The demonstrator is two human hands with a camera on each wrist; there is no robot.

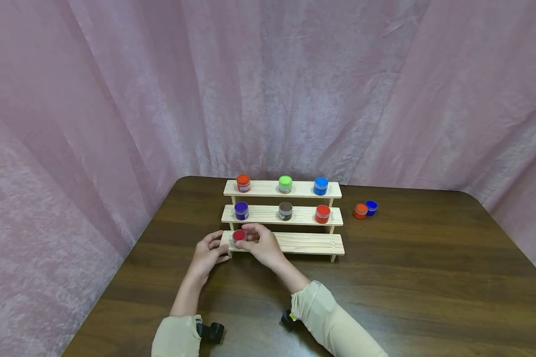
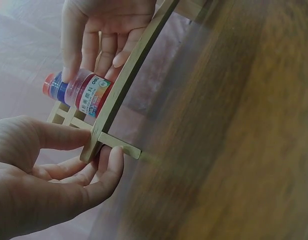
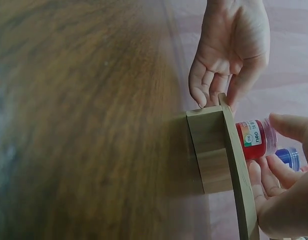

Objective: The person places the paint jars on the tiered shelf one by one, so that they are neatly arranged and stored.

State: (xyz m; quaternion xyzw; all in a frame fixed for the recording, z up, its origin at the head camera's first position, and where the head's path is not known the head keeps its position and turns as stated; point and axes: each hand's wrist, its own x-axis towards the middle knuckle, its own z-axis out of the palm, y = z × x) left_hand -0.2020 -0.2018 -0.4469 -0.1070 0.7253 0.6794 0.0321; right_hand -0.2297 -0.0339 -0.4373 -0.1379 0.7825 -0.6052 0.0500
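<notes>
My right hand holds a small paint jar with dark red paint at the left end of the lowest step of a wooden display rack. In the right wrist view the thumb is at the lid and the fingers are along the side of the jar, whose base sits on the board. My left hand grips the left end of that same step. Its thumb lies on the board's edge and its fingers curl beneath, by the short leg.
Orange, green and blue jars stand on the top step. The middle step carries purple, dark grey and red jars. To the right of the rack, an orange jar and a dark blue jar stand on the brown table. Pink curtains hang behind.
</notes>
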